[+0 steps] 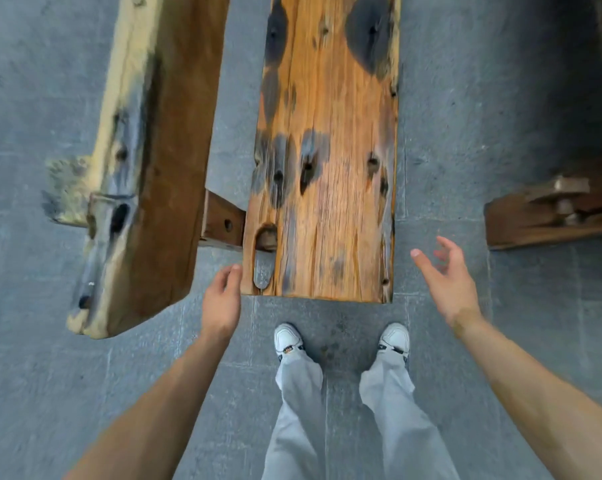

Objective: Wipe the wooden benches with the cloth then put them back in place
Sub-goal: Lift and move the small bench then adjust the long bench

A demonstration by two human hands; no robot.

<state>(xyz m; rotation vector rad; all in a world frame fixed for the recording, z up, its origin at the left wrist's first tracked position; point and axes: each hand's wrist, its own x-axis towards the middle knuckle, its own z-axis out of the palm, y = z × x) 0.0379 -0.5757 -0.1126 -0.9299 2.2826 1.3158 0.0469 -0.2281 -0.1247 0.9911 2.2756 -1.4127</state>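
1. Orange-brown wood, blotched dark as if damp: the bench (324, 150) stands upright on the grey floor (448, 133), its near end just ahead of the person's shoes (287, 339).
2. A second bench (143, 161) lies tipped on its side just beside the first bench's left edge.
3. No cloth shows in view, so the wiping of this bench looks done; the step in hand is likely putting it back.
4. The left hand (221, 299) sits at the near-left corner, fingers loosely curled against the edge, gripping nothing.
5. The right hand (445, 271) hovers off the near-right corner, fingers spread wide and holding nothing.
6. Next, both hands need a firm hold on the near end's two edges to lift or drag it.
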